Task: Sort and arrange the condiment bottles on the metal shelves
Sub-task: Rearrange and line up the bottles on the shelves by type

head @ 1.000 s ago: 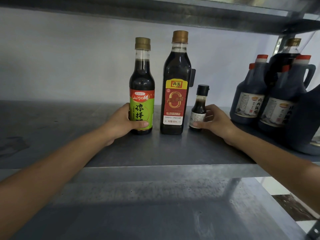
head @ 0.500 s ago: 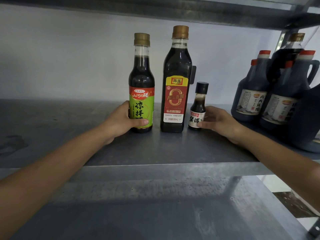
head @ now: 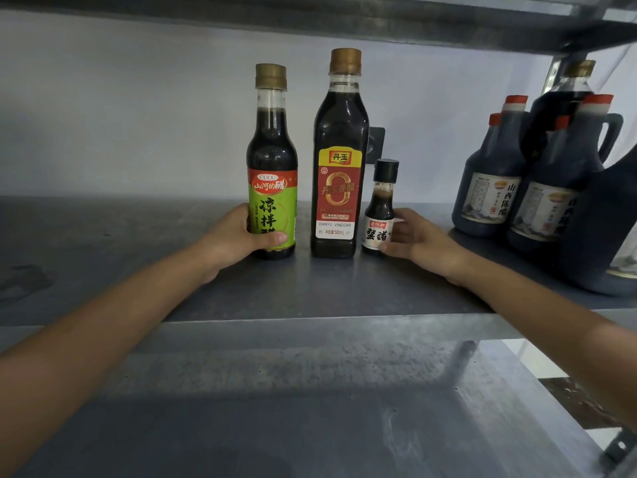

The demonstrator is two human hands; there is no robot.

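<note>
Three dark condiment bottles stand upright in a row on the middle metal shelf [head: 103,243], set back from its front edge and short of the pale wall [head: 138,115] behind.

The green-label bottle [head: 272,188] is leftmost. The left hand [head: 238,236] grips its base, fingers [head: 241,215] curled round the far side and the thumb laid across the bottom of the label. A narrow gap parts it from the tall red-label bottle [head: 339,174], which no hand touches.

Just right of that stands the small black-capped bottle [head: 379,219]; whether the two touch I cannot tell. The right hand [head: 417,241] pinches this small bottle, thumb tip on the lower right of its label and the fingers [head: 401,215] bent round its right side.

Left of the green-label bottle the shelf runs bare to the edge of view. In front of the row a bare strip reaches the folded front lip. On the right the hand fills part of the space between the small bottle and a tight cluster of dark handled jugs [head: 489,188] with red caps, which crowd the shelf's right end; the nearest jug sits close to the front edge.

The upper shelf [head: 310,15] passes above the tall bottle's cap with room to spare. The lower shelf [head: 310,408] juts nearer, beneath both forearms.
</note>
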